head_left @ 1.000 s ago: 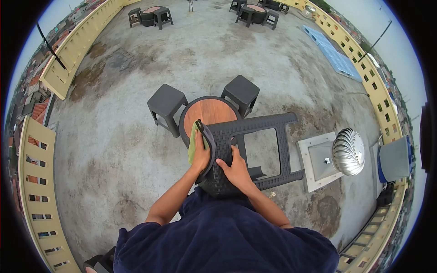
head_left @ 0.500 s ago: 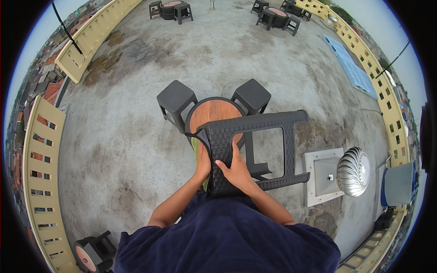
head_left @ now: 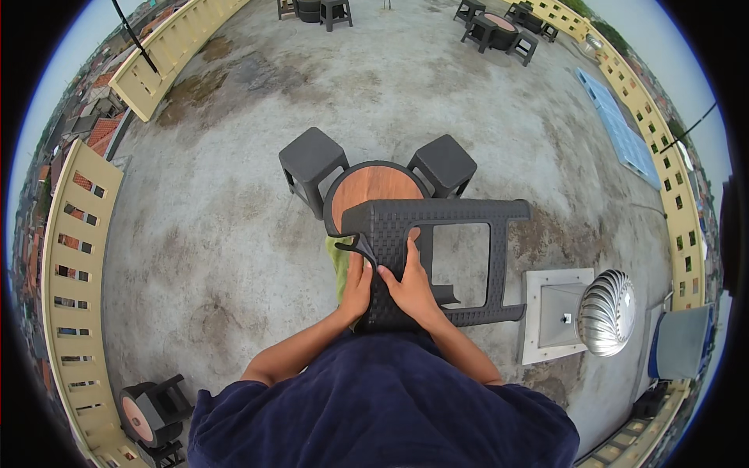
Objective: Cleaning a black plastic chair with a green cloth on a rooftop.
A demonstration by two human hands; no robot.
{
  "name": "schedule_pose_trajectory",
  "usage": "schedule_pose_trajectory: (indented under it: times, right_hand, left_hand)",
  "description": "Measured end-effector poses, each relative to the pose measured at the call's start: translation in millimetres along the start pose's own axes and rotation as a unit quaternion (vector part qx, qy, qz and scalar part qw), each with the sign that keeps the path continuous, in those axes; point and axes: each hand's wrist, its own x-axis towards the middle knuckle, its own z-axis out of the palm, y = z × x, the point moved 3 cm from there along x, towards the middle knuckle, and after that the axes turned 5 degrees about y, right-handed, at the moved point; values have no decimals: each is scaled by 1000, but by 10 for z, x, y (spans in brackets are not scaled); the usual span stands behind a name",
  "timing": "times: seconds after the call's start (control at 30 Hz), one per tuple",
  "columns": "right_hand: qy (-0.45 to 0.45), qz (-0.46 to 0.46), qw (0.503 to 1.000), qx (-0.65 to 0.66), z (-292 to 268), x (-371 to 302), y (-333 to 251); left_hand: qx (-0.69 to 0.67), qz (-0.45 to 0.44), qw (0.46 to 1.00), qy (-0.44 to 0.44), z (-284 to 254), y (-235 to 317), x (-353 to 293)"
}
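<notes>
A dark grey woven-pattern plastic stool lies on its side before my body, its legs pointing right. My right hand grips the stool near the seat edge, with the thumb toward the seat and a finger by the leg opening. At the seat's left face, my left hand holds a green cloth with a dark grey side and dark border. Part of the cloth folds up over the fingers. Those fingertips are partly hidden behind the cloth and the seat edge.
Just beyond is a round wood-topped table, flanked by a left stool and a right stool. A metal turbine vent stands on the right. Yellow parapet walls border the concrete roof; a blue pallet lies far right.
My left hand has shifted slightly along the seat toward the right hand, and more of the cloth's grey side shows. The stool has turned a little. The whole view has shifted slightly.
</notes>
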Motion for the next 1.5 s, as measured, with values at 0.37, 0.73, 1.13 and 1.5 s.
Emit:
schedule_pose_trajectory:
  times: [0.37, 0.73, 1.13, 1.5]
  right_hand:
    - [-12, -7, 1000, 24, -33, 12, 7]
    - [30, -28, 996, 80, -9, 0, -22]
    - [107, 58, 962, 245, -124, 96, 406]
    - [136, 137, 912, 363, -228, 89, 390]
  left_hand:
    - [35, 84, 996, -14, -109, 404, 1055]
    - [-307, -252, 918, -14, 129, -1057, -9]
    - [104, 165, 980, -30, 215, 842, 447]
    - [183, -1, 983, -27, 164, -53, 77]
